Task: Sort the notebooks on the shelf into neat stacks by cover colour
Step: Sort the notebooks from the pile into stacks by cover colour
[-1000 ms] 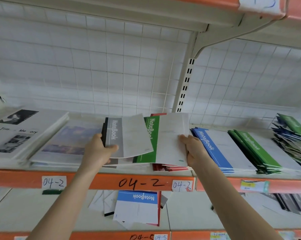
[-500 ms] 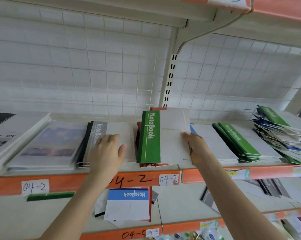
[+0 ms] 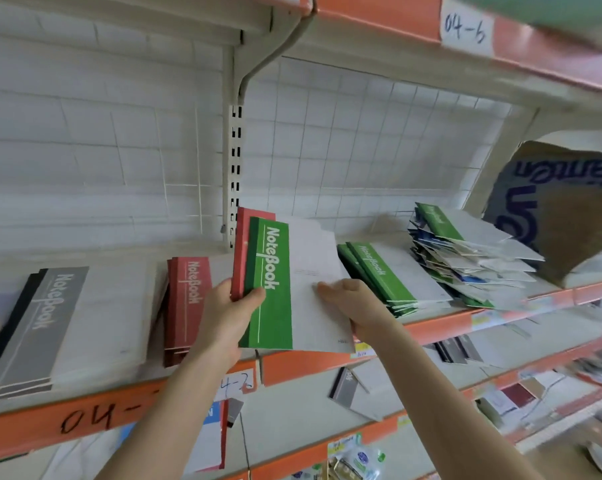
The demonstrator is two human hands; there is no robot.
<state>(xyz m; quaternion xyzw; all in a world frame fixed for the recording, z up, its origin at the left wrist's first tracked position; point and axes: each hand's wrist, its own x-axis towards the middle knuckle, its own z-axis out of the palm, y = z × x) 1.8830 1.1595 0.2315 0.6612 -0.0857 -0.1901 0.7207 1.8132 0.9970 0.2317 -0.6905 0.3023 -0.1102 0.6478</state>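
I hold a small lifted bundle above the shelf (image 3: 95, 415): a green notebook (image 3: 271, 289) on top and a red notebook (image 3: 240, 251) under it. My left hand (image 3: 228, 317) grips the bundle's spine edge with the thumb on the green cover. My right hand (image 3: 353, 303) holds its white right side, fingers on top. A red stack (image 3: 187, 306) lies just left of the bundle and a grey stack (image 3: 40, 327) further left. A green stack (image 3: 379, 275) sits to the right, with a messy mixed pile (image 3: 465, 258) beyond it.
A torn cardboard box (image 3: 566, 216) stands at the far right of the shelf. Loose notebooks, one blue (image 3: 209, 441) and one grey (image 3: 348, 386), lie on the shelf below. A white wire grid backs the shelf, with an upright post (image 3: 236, 161) behind the bundle.
My left hand left the grey stack and took the spine of the green-and-red bundle, which is now lifted off the shelf. The view swung right; a red stack lies uncovered beneath.
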